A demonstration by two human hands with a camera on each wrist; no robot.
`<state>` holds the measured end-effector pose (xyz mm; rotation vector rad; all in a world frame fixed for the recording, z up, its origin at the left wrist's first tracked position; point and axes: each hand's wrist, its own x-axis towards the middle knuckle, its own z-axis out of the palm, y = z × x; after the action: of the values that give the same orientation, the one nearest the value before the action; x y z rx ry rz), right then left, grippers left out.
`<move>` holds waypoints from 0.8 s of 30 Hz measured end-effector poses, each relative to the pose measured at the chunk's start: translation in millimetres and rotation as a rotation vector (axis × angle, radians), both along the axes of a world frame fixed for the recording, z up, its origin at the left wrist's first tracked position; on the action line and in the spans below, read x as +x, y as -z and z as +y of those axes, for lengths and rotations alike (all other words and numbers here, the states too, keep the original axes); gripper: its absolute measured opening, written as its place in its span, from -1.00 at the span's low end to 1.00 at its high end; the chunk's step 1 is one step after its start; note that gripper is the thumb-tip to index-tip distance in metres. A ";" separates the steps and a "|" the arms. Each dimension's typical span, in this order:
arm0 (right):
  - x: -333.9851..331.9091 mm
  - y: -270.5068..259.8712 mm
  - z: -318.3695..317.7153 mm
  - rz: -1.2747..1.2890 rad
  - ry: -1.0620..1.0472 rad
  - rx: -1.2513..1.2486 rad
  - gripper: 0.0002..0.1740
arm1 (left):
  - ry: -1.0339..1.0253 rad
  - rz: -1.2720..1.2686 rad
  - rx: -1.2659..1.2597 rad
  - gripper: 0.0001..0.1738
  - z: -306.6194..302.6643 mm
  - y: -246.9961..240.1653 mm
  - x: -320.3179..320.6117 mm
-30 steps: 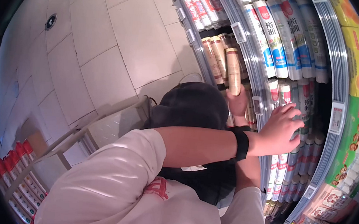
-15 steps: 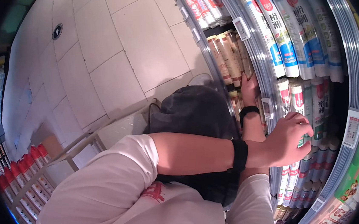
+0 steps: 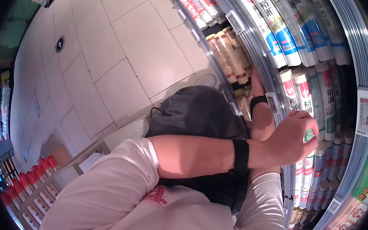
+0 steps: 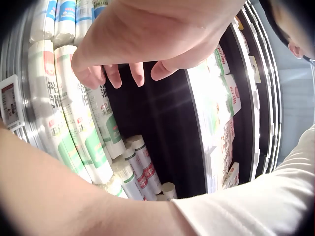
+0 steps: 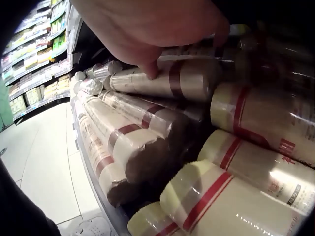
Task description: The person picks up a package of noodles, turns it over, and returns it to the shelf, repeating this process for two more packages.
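Observation:
In the head view my left hand point(image 3: 289, 137) is over white cylindrical noodle packs point(image 3: 302, 92) on a middle shelf. In the left wrist view its fingers hang loosely bent beside the packs, holding nothing. My right hand point(image 5: 152, 32) reaches into a lower shelf. Its thumb and fingers straddle a tan noodle pack point(image 5: 133, 81) with a dark red band, lying on other packs. The head view shows only the wrist and part of this hand point(image 3: 257, 84), the rest hidden by the shelf edge above. More tan packs point(image 5: 236, 196) with yellowish ends lie nearer the right wrist camera.
Larger white and blue packs point(image 3: 279, 31) fill the shelf beyond my left hand. Shelf rails with a price tag point(image 3: 272, 102) run above my right forearm. A dark bag point(image 3: 193, 111) is close by my right arm. Red-capped bottles point(image 3: 34, 174) stand at lower left.
A second ago my right hand held a tan pack up at the lower shelf. It has since moved deeper into the shelf with the pack laid down. My left hand stays over the white packs.

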<state>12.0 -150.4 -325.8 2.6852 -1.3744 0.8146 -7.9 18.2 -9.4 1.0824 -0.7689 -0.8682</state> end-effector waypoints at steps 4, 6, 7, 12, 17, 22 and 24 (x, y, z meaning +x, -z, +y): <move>4.2 -22.9 17.2 0.164 0.015 0.207 -0.47 | 0.015 -0.004 0.000 -0.84 -2.3 2.0 0.3; 5.1 -71.6 51.8 0.093 -0.016 0.526 -0.49 | 0.011 -0.012 -0.004 -0.85 -2.4 3.8 0.7; -2.0 -58.9 56.3 0.041 -0.017 0.424 -0.48 | 0.019 -0.005 0.001 -0.85 -2.2 3.9 0.1; -23.5 3.8 68.2 -0.083 0.185 0.625 -0.35 | 0.076 0.046 -0.010 -0.82 -1.5 3.0 -3.7; -25.7 19.8 48.0 -0.365 0.236 1.048 -0.45 | 0.072 0.067 -0.016 -0.82 -3.4 4.8 -6.1; -3.6 -45.2 50.1 -0.668 0.497 1.561 -0.62 | 0.117 0.079 0.018 -0.81 -3.8 2.9 -4.6; -10.6 9.5 28.0 -0.874 0.526 1.581 -0.65 | 0.113 0.050 0.026 -0.80 -3.4 4.2 -4.3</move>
<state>1.3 -122.4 -335.3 2.0077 -4.0422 1.1192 -12.1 14.8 -13.6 1.0439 -0.7845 -1.0003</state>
